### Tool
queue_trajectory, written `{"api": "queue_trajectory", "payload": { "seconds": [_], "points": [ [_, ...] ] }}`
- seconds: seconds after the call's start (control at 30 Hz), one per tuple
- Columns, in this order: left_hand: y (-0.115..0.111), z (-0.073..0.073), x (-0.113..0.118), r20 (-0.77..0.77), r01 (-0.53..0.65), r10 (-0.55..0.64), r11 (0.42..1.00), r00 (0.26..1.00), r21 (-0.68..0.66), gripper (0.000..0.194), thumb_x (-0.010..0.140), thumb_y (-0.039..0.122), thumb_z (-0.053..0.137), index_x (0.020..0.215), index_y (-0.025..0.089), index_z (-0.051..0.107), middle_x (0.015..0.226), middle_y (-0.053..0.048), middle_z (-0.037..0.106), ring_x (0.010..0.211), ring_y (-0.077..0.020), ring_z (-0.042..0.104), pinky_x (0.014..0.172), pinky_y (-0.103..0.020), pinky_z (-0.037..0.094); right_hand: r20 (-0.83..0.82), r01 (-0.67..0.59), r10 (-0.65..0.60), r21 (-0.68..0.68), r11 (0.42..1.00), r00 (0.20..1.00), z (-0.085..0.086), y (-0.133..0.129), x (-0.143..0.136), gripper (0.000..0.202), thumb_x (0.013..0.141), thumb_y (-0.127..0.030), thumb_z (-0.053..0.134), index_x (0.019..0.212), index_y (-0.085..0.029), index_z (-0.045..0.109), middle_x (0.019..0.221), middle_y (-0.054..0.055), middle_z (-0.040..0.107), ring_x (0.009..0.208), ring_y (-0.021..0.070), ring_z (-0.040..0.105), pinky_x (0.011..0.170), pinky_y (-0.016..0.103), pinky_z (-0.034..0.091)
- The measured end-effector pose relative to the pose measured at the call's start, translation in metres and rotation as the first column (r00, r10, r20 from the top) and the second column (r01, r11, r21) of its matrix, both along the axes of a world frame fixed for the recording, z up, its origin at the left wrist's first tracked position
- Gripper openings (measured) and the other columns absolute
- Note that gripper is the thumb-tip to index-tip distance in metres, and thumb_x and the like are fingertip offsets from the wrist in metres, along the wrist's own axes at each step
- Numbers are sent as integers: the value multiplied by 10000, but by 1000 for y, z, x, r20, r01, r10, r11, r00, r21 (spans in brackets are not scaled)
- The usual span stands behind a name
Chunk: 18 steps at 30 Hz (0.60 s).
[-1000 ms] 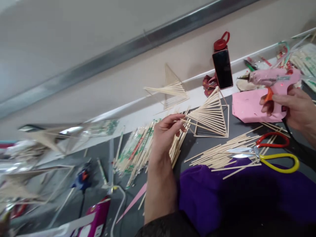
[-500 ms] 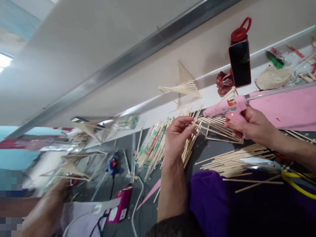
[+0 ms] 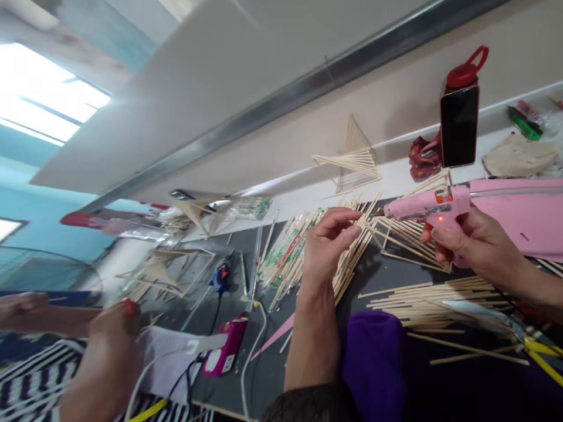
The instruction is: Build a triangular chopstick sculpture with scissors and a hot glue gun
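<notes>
My right hand (image 3: 477, 240) is wrapped around the handle of a pink hot glue gun (image 3: 417, 205), its small light glowing orange. The gun's nozzle points left, close to the corner of a frame of thin wooden sticks (image 3: 411, 246). My left hand (image 3: 323, 249) pinches that corner, thumb and fingers bent together just left of the nozzle. Slanted sticks fan across the frame, which my right hand and the gun partly cover. Whatever lies right at the left fingertips is too small to make out clearly.
Loose sticks (image 3: 422, 302) and scissors (image 3: 519, 331) lie in front. Packaged sticks (image 3: 285, 252) are at mid-table. A finished-looking stick frame (image 3: 352, 158) and a phone (image 3: 460, 126) stand at the back. On the left are a blue glue gun (image 3: 220, 278), cables and another person's hand (image 3: 112, 334).
The view has swung left, so things appear shifted right. My hands keep the same hold, with the nozzle still at the frame's corner. The other person's hands have moved.
</notes>
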<state>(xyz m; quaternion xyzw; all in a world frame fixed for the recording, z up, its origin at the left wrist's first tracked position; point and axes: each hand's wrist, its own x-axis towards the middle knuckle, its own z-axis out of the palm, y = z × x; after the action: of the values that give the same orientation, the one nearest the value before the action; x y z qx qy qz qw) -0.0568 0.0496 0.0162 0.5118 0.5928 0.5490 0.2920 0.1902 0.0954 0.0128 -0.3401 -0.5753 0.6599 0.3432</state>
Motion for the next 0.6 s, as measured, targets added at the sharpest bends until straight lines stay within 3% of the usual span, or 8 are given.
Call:
{"api": "queue_trajectory", "payload": {
  "seconds": [0.2, 0.33, 0.47, 0.6],
  "points": [
    [-3, 17, 17, -33, 62, -60, 996, 998, 63, 190, 622, 234, 841, 802, 278, 801, 847, -20, 646, 676, -107, 526, 555, -227, 404, -38, -15, 15, -2, 1000, 999, 4, -7, -1, 373, 793, -554, 666, 884, -204, 574, 578, -30, 575, 469, 109, 544, 411, 226, 411],
    [-1, 18, 24, -10, 20, -20, 999, 1000, 37, 41, 668, 231, 793, 687, 235, 756, 752, -14, 634, 693, -122, 554, 613, -244, 437, -11, -19, 19, 12, 1000, 1000, 4, -9, -2, 419, 784, -608, 647, 858, -204, 569, 567, -29, 572, 471, 115, 552, 416, 234, 416],
    [1, 16, 22, -8, 6, -6, 1000, 1000, 11, 101, 690, 274, 754, 655, 202, 692, 741, -9, 629, 586, -99, 502, 515, -235, 390, -18, -13, 13, 35, 999, 1000, 7, -7, 2, 410, 775, -607, 656, 826, -208, 573, 547, -31, 566, 438, 101, 519, 373, 218, 365],
    [2, 14, 13, 24, -84, 83, 996, 996, 33, 101, 719, 278, 690, 687, 198, 638, 633, 18, 583, 474, -74, 427, 426, -217, 300, 0, 61, -62, 44, 997, 998, 5, -1, 6, 379, 780, -579, 656, 810, -207, 591, 544, -20, 575, 425, 99, 504, 361, 222, 354]
  ]
}}
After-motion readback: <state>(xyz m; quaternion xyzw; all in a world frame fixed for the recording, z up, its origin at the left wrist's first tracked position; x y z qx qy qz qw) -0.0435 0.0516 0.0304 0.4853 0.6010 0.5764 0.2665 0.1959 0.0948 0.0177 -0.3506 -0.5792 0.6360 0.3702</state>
